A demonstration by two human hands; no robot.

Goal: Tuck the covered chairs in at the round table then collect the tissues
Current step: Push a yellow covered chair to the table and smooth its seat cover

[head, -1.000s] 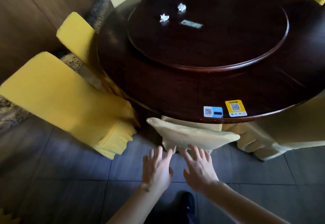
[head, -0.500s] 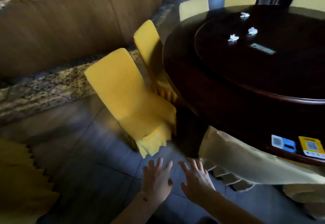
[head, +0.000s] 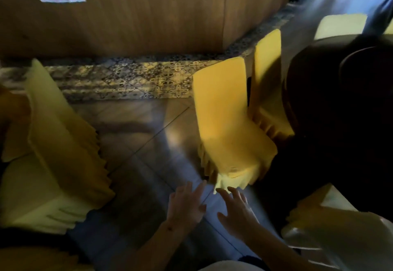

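— Chairs are the concern: one yellow covered chair (head: 228, 126) is seen just ahead of both hands, angled out from the round table (head: 340, 105), its skirt hem hanging just beyond the fingertips. Has it been gripped?

— No. The left hand (head: 186, 205) and the right hand (head: 237, 212) are both spread flat, fingers straight, and nothing is held by either. No contact with the cover can be made out.

— What could go wrong?

— If only the loose cover is caught, the fabric may be dragged off or bunched while the frame stays put. A push applied low, at the skirt, could tip or twist the chair rather than slide it.

— And the neighbours?

— A second yellow chair (head: 265, 83) stands close behind the first, further from the hands and against the table edge. A crooked shove could knock the two together. Another covered chair (head: 59, 143) is placed well to the left of the left hand, apart from the table.

— The tissues?

— None can be seen; the tabletop to the right of the right hand is too dark. The picture is blurred, so reach may be misjudged.
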